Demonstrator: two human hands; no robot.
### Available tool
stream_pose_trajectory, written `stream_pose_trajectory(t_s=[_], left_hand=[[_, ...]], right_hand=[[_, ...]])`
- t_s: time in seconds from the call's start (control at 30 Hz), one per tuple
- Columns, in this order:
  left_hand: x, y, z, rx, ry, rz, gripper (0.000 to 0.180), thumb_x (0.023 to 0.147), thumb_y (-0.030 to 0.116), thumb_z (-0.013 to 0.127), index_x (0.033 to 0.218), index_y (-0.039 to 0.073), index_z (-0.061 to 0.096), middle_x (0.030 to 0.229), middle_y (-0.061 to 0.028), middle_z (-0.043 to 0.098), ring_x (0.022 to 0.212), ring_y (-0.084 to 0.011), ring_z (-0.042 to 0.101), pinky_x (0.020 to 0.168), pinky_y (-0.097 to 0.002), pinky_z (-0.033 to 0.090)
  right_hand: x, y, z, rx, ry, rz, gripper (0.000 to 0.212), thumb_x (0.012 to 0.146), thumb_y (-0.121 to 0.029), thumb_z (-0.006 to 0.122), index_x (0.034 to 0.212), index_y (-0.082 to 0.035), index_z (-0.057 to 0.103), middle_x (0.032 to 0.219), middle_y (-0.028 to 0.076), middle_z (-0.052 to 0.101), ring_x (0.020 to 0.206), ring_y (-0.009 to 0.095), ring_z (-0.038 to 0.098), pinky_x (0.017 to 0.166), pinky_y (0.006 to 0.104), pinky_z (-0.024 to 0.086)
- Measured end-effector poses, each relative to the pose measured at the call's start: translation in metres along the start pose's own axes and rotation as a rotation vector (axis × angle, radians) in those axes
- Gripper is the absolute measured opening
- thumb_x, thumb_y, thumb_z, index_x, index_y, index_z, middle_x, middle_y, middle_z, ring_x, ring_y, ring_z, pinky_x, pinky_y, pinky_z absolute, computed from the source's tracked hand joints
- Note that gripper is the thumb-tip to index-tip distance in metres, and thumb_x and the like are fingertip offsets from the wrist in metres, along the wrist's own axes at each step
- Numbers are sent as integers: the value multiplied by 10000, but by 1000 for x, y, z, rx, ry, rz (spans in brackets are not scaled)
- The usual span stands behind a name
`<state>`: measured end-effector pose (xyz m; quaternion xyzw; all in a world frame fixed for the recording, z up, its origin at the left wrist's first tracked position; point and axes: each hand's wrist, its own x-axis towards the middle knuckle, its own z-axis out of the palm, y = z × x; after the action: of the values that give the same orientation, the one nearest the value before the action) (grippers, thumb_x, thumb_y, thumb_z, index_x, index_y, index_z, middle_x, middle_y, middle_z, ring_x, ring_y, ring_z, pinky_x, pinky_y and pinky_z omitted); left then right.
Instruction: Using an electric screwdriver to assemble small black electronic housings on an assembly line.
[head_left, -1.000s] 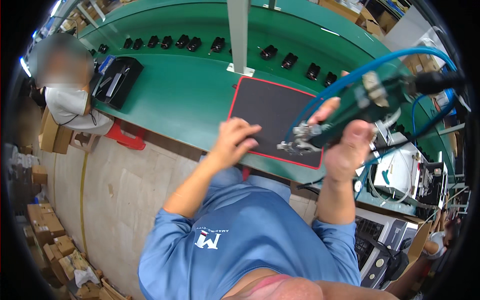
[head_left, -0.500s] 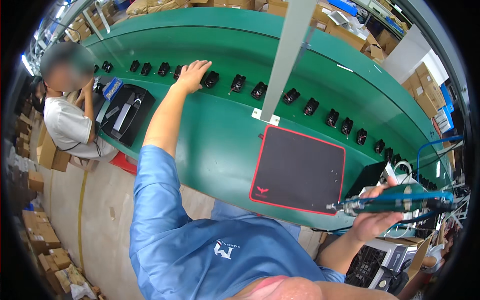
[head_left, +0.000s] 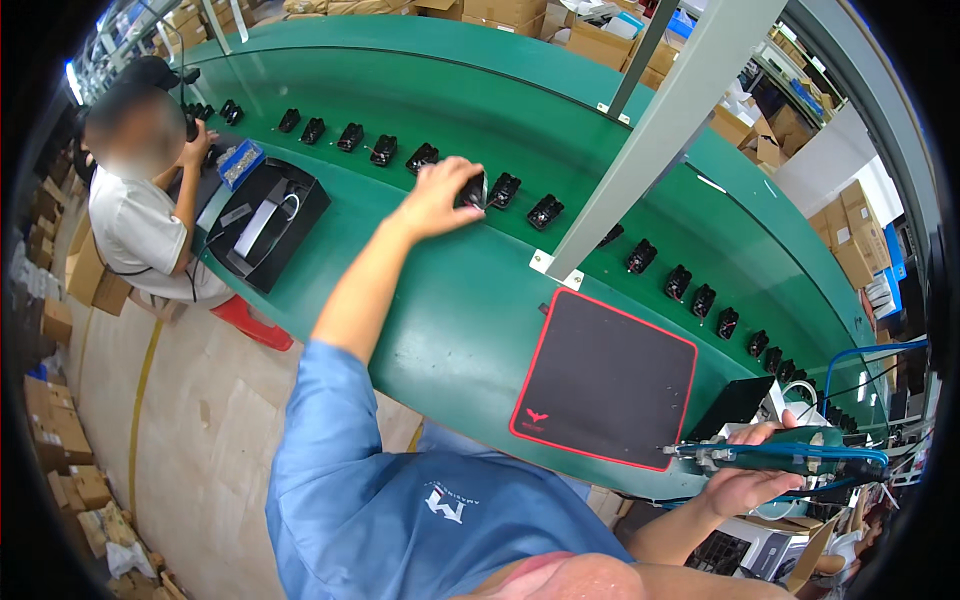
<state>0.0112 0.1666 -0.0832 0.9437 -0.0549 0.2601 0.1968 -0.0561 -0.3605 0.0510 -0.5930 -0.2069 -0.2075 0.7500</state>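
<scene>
A long green workbench (head_left: 430, 335) curved across the frame over a pale floor (head_left: 220, 440), its raised back strip running along the top. At the upper left, a co-worker (head_left: 150, 240) in a light shirt sat beside it. An open carton (head_left: 592, 45) at the top, right of centre, held pale and blue items. On the bench, a red-edged black mat (head_left: 610, 380) lay right of centre, and a black bin (head_left: 302, 222) at the upper left contained a pale oblong piece (head_left: 258, 230) and a white loop. At the lower right, the person's right hand (head_left: 748, 480) had its fingers wrapped partway around a green tool (head_left: 805, 452), whose metal tip overlapped the mat's corner. Near the upper centre, the left hand (head_left: 440, 198) had fingers and thumb bent around a black unit (head_left: 478, 190), within a row of similar units (head_left: 642, 256); whether it was lifted could not be told. Beside the bin, a small blue tray (head_left: 248, 173) held tiny pale pieces, too small to identify.
</scene>
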Motion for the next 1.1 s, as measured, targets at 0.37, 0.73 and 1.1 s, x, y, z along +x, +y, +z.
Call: stream_pose_trajectory(t_s=[0.37,0.73,1.1], left_hand=[[-54,251,71,-737,-457,361,801,732,309,839,1396,77,455,1237,-141,468,1172,-315,488,967,-427,389],[-58,314,125,-718,-423,274,796,699,320,857,1363,77,491,1273,-136,509,1223,-324,488,1006,-445,363],[-74,312,125,-617,-401,278,830,635,347,890,1321,57,524,1229,-115,535,1161,-293,521,973,-417,365]], right_hand=[[14,9,-11,17,14,42,905,892,-772,396,1316,25,453,793,54,539,688,127,504,603,261,436],[45,-56,-153,-208,360,90,882,889,-801,335,1243,-12,509,761,20,491,633,125,425,570,275,374],[10,-1,-10,225,-66,110,1034,787,-901,350,1277,-4,505,782,62,557,645,159,528,597,312,468]])
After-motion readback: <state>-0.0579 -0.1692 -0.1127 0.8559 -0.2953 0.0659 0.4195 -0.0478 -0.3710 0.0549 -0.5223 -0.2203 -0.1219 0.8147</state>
